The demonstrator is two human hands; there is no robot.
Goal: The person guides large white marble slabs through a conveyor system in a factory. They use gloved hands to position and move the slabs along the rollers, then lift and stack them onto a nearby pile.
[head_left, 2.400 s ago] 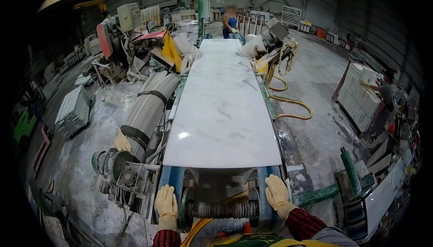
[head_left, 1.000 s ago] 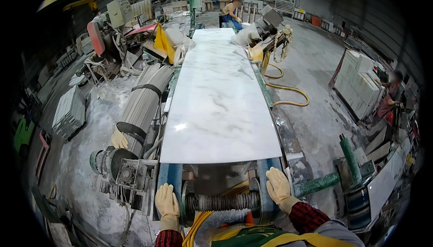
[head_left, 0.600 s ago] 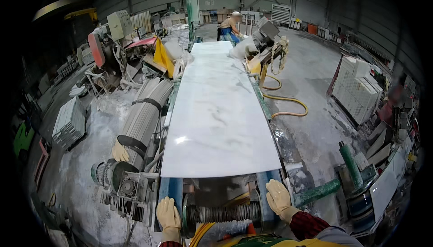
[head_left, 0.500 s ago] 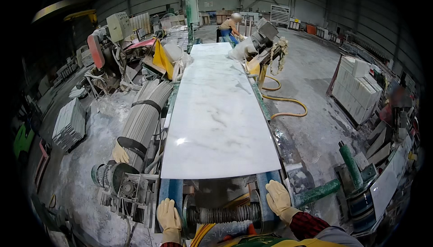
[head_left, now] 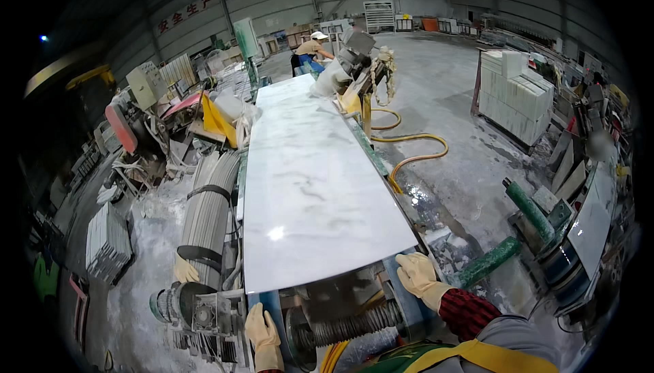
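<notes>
On my feed the view has swung and tilted since the last frame, slanting everything. Far left, the motor (head_left: 165, 307) stands near the left hand (head_left: 263, 335), which lies at the left blue belt (head_left: 274, 300), fingers extended, clamped on nothing I can see. The white slab (head_left: 317, 203) bridges both belts, its near edge just ahead of the hands; behind that edge sits the ribbed roller (head_left: 351, 325). The right hand (head_left: 420, 279) still rests flat on the right blue belt (head_left: 413, 309). Around the yellow hose (head_left: 428, 136), I see roomy floor (head_left: 443, 87).
</notes>
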